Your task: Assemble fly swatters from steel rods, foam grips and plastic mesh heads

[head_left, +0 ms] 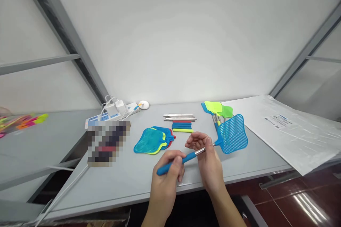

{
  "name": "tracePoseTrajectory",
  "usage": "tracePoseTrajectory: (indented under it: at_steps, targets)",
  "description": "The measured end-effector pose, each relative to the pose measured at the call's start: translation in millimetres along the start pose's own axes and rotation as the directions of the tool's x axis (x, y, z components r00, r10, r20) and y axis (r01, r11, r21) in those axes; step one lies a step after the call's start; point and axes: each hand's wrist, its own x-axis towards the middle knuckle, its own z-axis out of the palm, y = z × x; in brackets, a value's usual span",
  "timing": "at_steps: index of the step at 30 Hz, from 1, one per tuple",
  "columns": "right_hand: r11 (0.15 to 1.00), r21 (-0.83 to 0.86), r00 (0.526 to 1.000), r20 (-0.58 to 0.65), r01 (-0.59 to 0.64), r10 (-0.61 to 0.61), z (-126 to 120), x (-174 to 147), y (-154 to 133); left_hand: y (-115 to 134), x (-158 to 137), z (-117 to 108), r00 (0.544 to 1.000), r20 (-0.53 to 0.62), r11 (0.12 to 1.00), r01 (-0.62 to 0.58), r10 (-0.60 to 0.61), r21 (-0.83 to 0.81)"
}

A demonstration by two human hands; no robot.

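Note:
A blue fly swatter (232,134) with a metal shaft and a blue grip is held slanting above the front of the table. My left hand (169,170) is closed round its blue grip. My right hand (209,159) holds the metal shaft near the swatter head, thumb on top and fingers curled. Beyond my hands lie a row of metal rods (179,117) and a stack of blue, red and yellow-green grips (182,126). Left of these is a pile of loose swatter heads (150,140), blue on top. Several swatters (214,107) with shafts lie behind the held one.
A power strip (109,117) with white plugs and cables stands at the back left, near a round white device (144,105). A blurred-out object (108,143) lies at the left edge. A white wrapped package (287,127) covers the table's right side.

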Motion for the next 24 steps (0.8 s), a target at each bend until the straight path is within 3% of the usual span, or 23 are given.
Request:
tracePoseTrajectory:
  at_steps: [3,6,11,13,15,17,19,21,24]
  targets:
    - [0.987,-0.160,0.999,-0.028,-0.024,0.019,-21.6,13.3,-9.3,1.9,3.8,-10.1,0.967,0.197,0.952,0.100,-0.161,0.288]
    - [0.968,-0.243,0.996,-0.076,-0.058,0.041,-28.3,20.9,-17.5,-2.7,10.5,2.5,0.946,0.213,0.931,0.169,-0.246,0.324]
    - [0.894,-0.396,0.978,-0.095,-0.209,0.186,-16.4,23.8,-20.3,-20.5,25.5,52.6,0.971,0.066,0.962,0.215,-0.228,0.167]
    - [0.853,-0.475,0.976,-0.089,-0.217,0.199,-21.2,28.6,-20.7,-20.6,35.9,63.3,0.978,0.094,0.962,0.164,-0.188,0.218]
    - [0.800,-0.570,0.982,-0.129,-0.186,0.136,-37.1,38.0,-23.5,-16.4,49.6,62.9,0.969,0.216,0.941,0.038,-0.117,0.337]
    - [0.720,-0.669,0.973,-0.229,-0.184,0.036,-61.2,51.5,-29.8,-11.7,64.7,53.3,0.913,0.403,0.872,-0.142,-0.067,0.468]
    - [0.607,-0.753,0.931,-0.361,-0.254,-0.057,-87.0,67.3,-38.7,-10.4,78.7,39.1,0.852,0.523,0.774,-0.322,-0.014,0.545]
    - [0.467,-0.805,0.878,-0.465,-0.366,-0.114,-107.9,83.5,-47.5,-13.6,89.1,24.4,0.841,0.534,0.686,-0.440,0.088,0.579]
    - [0.148,-0.834,0.839,-0.542,-0.531,-0.045,-122.5,105.3,-54.9,-21.2,97.6,5.2,0.838,0.478,0.569,-0.534,0.262,0.625]
